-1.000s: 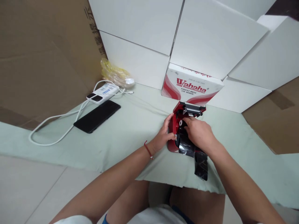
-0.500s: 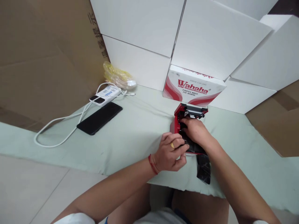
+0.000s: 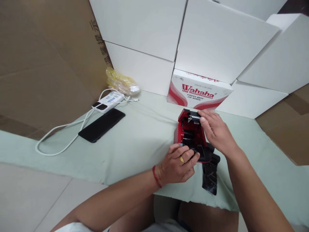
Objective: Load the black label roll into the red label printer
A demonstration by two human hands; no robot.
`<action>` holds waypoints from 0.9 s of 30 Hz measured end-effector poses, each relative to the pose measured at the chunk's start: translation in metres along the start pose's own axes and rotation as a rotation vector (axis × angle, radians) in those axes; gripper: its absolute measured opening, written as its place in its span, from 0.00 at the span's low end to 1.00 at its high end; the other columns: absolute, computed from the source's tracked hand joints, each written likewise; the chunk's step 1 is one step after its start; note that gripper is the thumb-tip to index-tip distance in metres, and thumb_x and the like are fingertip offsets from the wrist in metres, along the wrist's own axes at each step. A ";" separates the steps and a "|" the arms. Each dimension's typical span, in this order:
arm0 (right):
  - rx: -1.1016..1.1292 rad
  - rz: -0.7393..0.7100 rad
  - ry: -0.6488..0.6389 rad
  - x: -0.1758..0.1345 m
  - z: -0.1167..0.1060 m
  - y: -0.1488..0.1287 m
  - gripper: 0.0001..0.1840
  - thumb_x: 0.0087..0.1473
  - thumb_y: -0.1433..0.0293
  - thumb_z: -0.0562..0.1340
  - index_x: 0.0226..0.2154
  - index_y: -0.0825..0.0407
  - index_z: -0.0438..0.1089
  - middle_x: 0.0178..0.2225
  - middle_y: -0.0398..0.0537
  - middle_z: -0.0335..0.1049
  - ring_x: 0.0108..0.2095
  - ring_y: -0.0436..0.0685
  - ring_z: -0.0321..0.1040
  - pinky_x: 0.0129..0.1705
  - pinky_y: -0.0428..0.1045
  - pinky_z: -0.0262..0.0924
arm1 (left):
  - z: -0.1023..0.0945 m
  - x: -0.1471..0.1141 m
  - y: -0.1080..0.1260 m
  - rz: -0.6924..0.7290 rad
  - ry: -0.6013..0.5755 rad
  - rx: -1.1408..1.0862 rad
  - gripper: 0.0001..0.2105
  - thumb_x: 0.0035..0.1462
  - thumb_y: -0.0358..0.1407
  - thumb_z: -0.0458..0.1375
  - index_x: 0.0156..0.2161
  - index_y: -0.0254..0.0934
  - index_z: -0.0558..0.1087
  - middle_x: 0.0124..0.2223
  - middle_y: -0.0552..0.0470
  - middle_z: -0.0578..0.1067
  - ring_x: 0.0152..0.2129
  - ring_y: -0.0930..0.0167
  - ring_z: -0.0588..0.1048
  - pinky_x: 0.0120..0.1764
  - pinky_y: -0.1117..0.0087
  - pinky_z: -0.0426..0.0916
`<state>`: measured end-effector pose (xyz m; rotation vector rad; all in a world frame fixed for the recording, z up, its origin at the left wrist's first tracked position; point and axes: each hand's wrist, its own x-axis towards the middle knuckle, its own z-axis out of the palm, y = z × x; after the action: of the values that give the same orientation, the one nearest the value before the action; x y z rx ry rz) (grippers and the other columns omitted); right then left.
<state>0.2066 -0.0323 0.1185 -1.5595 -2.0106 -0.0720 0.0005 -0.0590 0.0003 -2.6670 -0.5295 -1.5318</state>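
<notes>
A small red machine (image 3: 177, 137) with a raised lid (image 3: 184, 113) sits on the cloth, a dark roller (image 3: 189, 134) showing inside it. My right hand (image 3: 216, 130) grips the right side of that lid between thumb and fingers. At the front left edge of the machine, my left hand (image 3: 180, 162) is closed with its fingers curled over the rim, next to dark film; its fingertips are partly hidden. A crinkled strip of black film (image 3: 209, 178) hangs down at the front right, below a dark roll (image 3: 214, 158).
Behind the machine stands a white and red carton (image 3: 199, 91) against white boxes (image 3: 207, 35). To the left lie a black phone (image 3: 101, 125), a white power bank (image 3: 108, 102) with a white cable (image 3: 51, 154), and a yellowish plastic bag (image 3: 122, 82). Cardboard (image 3: 48, 64) borders the left.
My right hand has come out of the machine and moved up to its lid, uncovering the roller inside. My left hand stays at the front edge, and the dark roll at the right now shows.
</notes>
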 end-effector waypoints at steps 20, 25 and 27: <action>0.223 -0.039 -0.016 -0.086 0.019 -0.005 0.15 0.71 0.70 0.61 0.54 0.46 0.81 0.48 0.52 0.79 0.49 0.60 0.74 0.51 0.58 0.70 | -0.006 0.000 -0.013 -0.263 0.103 -0.291 0.26 0.58 0.33 0.59 0.63 0.45 0.71 0.48 0.48 0.77 0.48 0.62 0.73 0.55 0.57 0.64; 0.129 -0.109 0.025 -0.101 0.024 -0.022 0.17 0.68 0.74 0.63 0.57 0.50 0.77 0.52 0.56 0.77 0.52 0.61 0.73 0.55 0.60 0.69 | -0.004 0.006 -0.033 -0.683 0.068 -0.674 0.32 0.62 0.42 0.60 0.71 0.46 0.63 0.66 0.43 0.66 0.65 0.56 0.64 0.69 0.50 0.57; 0.114 -0.152 0.019 -0.111 0.024 -0.031 0.19 0.67 0.76 0.64 0.59 0.50 0.75 0.54 0.56 0.76 0.54 0.62 0.71 0.56 0.60 0.68 | 0.001 0.006 -0.041 -0.734 0.047 -0.828 0.37 0.59 0.45 0.64 0.71 0.46 0.62 0.70 0.43 0.62 0.70 0.52 0.58 0.73 0.48 0.51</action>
<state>0.1842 -0.1293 0.0556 -1.3301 -2.0777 -0.0313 -0.0085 -0.0191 -0.0012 -3.1756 -1.1949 -2.4346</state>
